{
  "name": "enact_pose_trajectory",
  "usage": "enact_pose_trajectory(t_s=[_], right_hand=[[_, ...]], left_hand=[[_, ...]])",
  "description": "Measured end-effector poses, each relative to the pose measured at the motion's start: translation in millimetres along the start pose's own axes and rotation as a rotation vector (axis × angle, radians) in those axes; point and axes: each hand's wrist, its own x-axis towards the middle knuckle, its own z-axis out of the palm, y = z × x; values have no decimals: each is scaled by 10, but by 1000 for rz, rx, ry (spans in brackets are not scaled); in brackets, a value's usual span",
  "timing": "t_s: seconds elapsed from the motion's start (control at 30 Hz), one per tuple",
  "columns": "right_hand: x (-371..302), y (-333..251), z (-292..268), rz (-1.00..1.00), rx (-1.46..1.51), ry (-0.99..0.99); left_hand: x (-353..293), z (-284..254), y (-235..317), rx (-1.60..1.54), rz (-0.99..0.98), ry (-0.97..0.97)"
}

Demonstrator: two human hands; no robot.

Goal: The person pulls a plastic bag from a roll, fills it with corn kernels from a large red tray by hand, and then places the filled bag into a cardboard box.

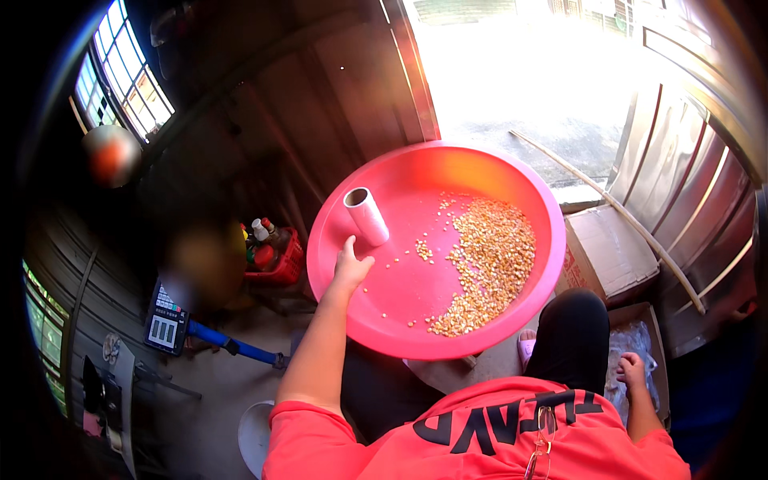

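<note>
A wide pink basin (336,300) sits before me, with a heap of yellow corn kernels (492,260) along its right side and a few scattered kernels in the middle. On the basin's left part stands a pale pink roll with a hollow core (367,218), tilted slightly. My left hand (350,264) is just below the roll, its index finger and thumb apart and nothing in it; whether a fingertip touches the roll I cannot tell. Low on the right, my right hand (631,369) hangs over clear plastic bags (640,348), fingers curled; what they hold is hidden.
Left of the basin is a red basket (290,266) of bottles. Further left are a scale display (166,322) on a blue pole (214,334) and a white bucket (254,436). Right, a long stick (616,204) leans across a cardboard box (612,248).
</note>
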Motion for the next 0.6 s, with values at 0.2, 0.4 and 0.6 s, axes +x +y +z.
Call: enact_pose_trajectory(t_s=[0.2,0.4,0.6], right_hand=[[-56,-1759,629,-368,249,54],[-349,-3078,1850,-713,192,-406],[-425,-3519,3060,-636,175,-854]], left_hand=[[584,49,210,58,-82,181],[938,228,97,-11,58,380],[1042,298,-20,42,153,293]])
